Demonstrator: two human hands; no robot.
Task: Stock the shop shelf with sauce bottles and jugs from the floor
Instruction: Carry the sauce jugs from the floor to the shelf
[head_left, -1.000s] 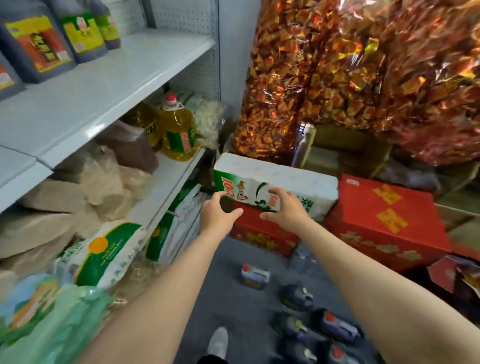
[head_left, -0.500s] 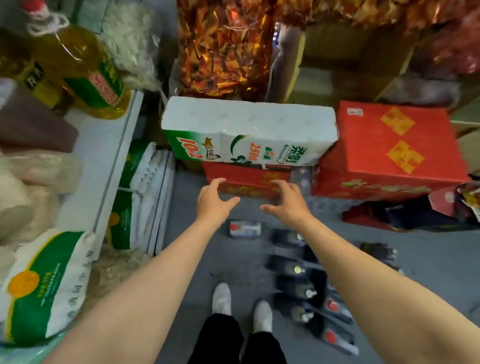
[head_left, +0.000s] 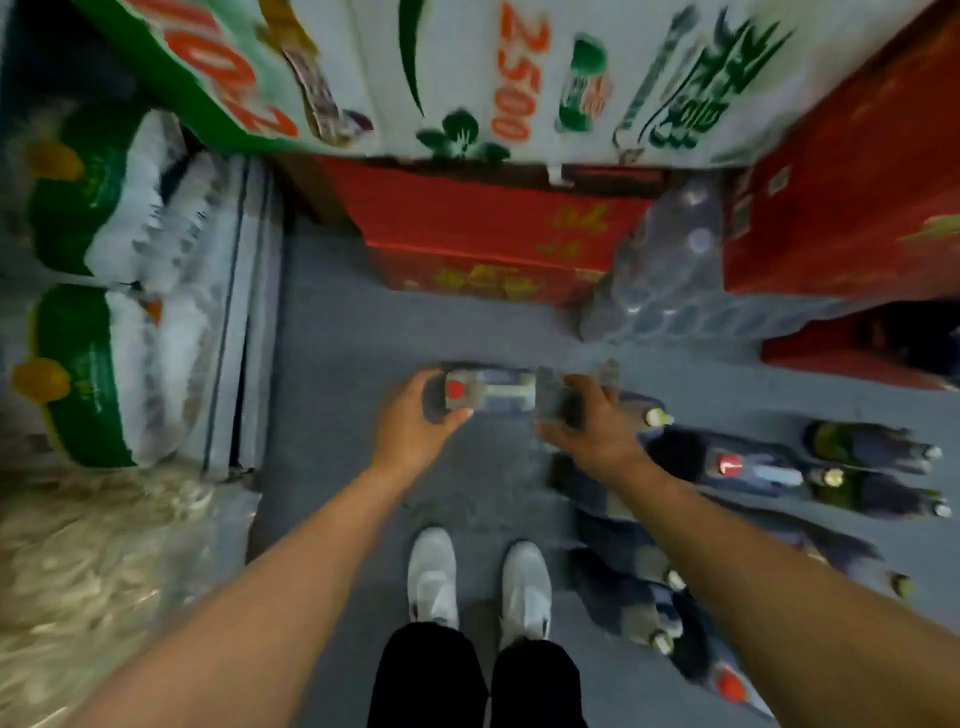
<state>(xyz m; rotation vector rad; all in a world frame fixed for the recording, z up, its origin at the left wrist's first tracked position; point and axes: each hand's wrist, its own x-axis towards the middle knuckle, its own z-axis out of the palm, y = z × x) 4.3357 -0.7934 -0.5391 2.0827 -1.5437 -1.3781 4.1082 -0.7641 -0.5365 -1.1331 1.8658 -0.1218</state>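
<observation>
**Kid:** Why are both hands down by the grey floor?

**Helper:** To lift the small dark jug with the red cap lying there. The left hand curls round its cap end. The right hand reaches its other end with bent fingers; too blurry to tell if it grips.

**Kid:** And the others?

**Helper:** The dark sauce bottles lie to the right, waiting for the shelf.

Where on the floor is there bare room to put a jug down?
Bare floor lies between the rice bags and the red box, and left of the shoes. It is crowded right of the right hand, where dark bottles lie.
</observation>
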